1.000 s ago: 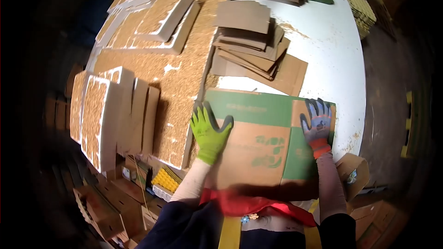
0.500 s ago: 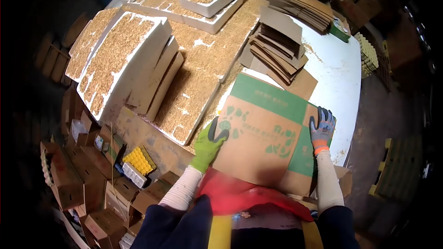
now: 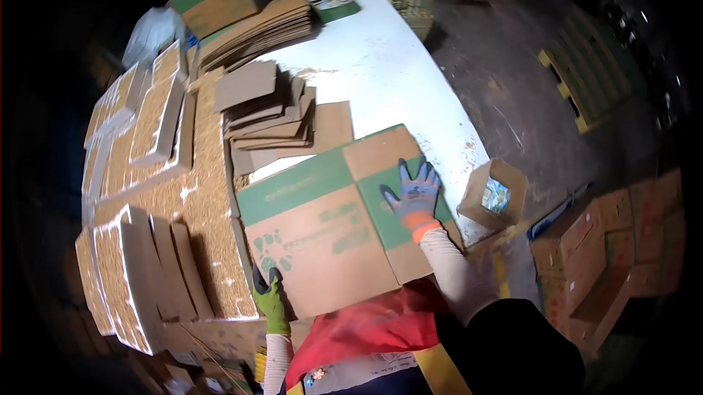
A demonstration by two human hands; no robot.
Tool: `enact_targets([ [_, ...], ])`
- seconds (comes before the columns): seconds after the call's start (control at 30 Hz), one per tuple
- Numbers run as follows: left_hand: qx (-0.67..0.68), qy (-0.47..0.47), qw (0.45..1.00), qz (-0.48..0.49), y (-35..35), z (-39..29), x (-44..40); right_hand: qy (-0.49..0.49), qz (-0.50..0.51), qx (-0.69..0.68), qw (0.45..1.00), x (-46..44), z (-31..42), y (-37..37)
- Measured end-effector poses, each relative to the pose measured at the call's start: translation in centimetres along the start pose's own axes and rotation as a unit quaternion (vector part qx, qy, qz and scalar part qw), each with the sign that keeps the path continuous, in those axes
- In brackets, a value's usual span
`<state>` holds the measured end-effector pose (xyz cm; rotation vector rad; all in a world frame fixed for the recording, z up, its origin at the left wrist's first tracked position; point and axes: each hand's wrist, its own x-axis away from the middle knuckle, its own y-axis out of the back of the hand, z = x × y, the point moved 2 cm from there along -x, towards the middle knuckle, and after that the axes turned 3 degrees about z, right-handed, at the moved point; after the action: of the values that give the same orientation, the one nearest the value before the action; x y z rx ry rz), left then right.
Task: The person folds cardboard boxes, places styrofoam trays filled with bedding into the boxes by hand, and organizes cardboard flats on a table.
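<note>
A folded brown and green cardboard box point(image 3: 322, 248) lies at the table's near edge, against the red apron. My left hand point(image 3: 269, 300), in a green and black glove, is at its lower left edge, thumb and fingers apart. My right hand point(image 3: 416, 191), in a grey and orange glove, rests with spread fingers on the box's green right panel. Beyond the box sits a loose pile of brown cardboard pieces point(image 3: 256, 113).
White trays point(image 3: 157, 124) filled with tan grain-like material stand on the left. Flattened boxes point(image 3: 263, 29) are stacked at the back of the white table point(image 3: 381, 65). An open carton point(image 3: 476, 201) is at the right edge, with a pallet point(image 3: 586, 73) beyond.
The view has swung to the right. My left hand has moved down along the box's left edge, and my right hand lies farther in on the panel.
</note>
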<state>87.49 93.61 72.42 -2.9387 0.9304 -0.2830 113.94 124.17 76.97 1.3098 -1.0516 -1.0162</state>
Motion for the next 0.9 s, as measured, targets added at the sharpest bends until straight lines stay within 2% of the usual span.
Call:
enact_targets([
  [0.13,-0.044,0.052,0.997,0.033,-1.4,-1.9,0.3,-0.039,0.082,-0.086,0.992,0.2,-0.7,2.3],
  [0.2,-0.098,0.001,0.994,0.053,-1.1,-1.6,0.2,-0.034,0.053,-0.138,0.988,0.4,-1.0,2.4],
  [0.27,-0.134,-0.007,0.988,0.082,-1.5,-1.8,0.6,-0.035,0.074,-0.158,0.984,0.4,-1.4,2.0],
  [0.33,-0.101,0.007,0.993,0.053,-1.6,-1.4,0.8,-0.028,0.042,-0.146,0.988,0.6,-1.6,0.5],
  [0.37,-0.159,-0.003,0.987,0.008,-3.6,-3.2,2.0,-0.019,0.043,-0.155,0.987,0.5,-1.8,0.6],
  [0.47,-0.258,0.023,0.965,0.038,1.3,-1.2,-0.9,-0.072,0.064,-0.206,0.974,1.5,-3.0,1.2],
  [0.5,-0.277,0.029,0.960,0.030,1.5,-1.6,-1.2,-0.119,0.039,-0.226,0.966,2.0,-3.3,0.3],
  [0.53,-0.296,0.035,0.954,0.022,2.0,-1.8,-1.5,-0.114,0.027,-0.245,0.962,2.7,-3.7,-0.7],
  [0.57,-0.239,0.057,0.967,0.069,0.6,-3.0,-0.9,-0.093,0.015,-0.267,0.959,3.1,-3.8,-1.7],
  [0.6,-0.182,0.073,0.975,0.104,-0.2,-4.8,-0.2,-0.083,-0.039,-0.239,0.967,3.5,-3.4,-3.7],
  [0.67,-0.239,0.042,0.968,0.070,-3.1,-8.3,0.8,-0.051,-0.073,-0.231,0.969,4.2,-4.2,0.1],
  [0.73,-0.242,-0.042,0.964,0.105,-3.7,-9.9,-0.2,0.037,-0.088,-0.325,0.941,3.9,-4.3,1.9],
  [0.8,-0.231,0.021,0.968,0.099,-7.1,-14.6,0.7,0.093,-0.071,-0.320,0.940,2.8,-3.0,4.3],
  [0.83,-0.176,0.069,0.977,0.103,-7.1,-14.9,0.4,0.109,-0.087,-0.282,0.949,1.7,-2.4,3.0],
  [0.87,-0.164,0.136,0.967,0.141,-5.6,-14.2,-0.9,0.084,-0.055,-0.212,0.972,1.1,-1.5,2.9],
  [0.9,-0.166,0.124,0.964,0.165,-5.0,-13.5,-1.6,0.123,-0.029,-0.184,0.975,1.0,-0.7,3.0],
])
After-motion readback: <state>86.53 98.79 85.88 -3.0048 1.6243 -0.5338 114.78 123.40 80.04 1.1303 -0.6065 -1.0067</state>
